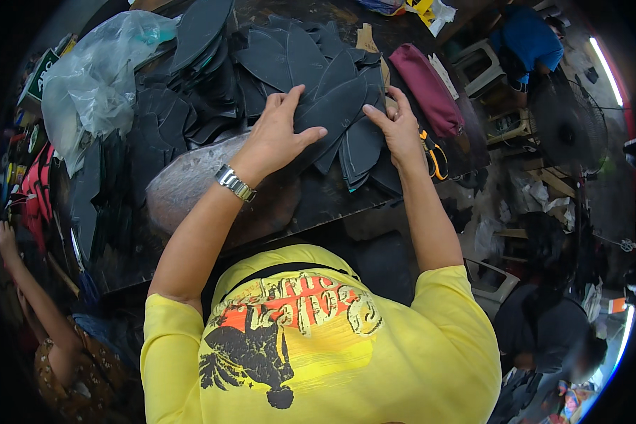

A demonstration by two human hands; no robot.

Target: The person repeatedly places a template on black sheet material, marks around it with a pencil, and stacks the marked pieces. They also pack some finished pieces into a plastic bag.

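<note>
A yellow T-shirt faces the bench, where the left hand spreads unclenched fingers over black leaf-shaped cutouts, the right hand has an unclear grip, and some cutouts seem stacked, many left loose.

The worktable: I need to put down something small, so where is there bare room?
The brown-grey slab shows bare surface left of the left forearm. A narrow strip of worktable looks free at the near edge, between slab and dark pieces. Beyond is crowded: pieces overlap around the left hand and right hand, with a maroon pouch farther right.
</note>
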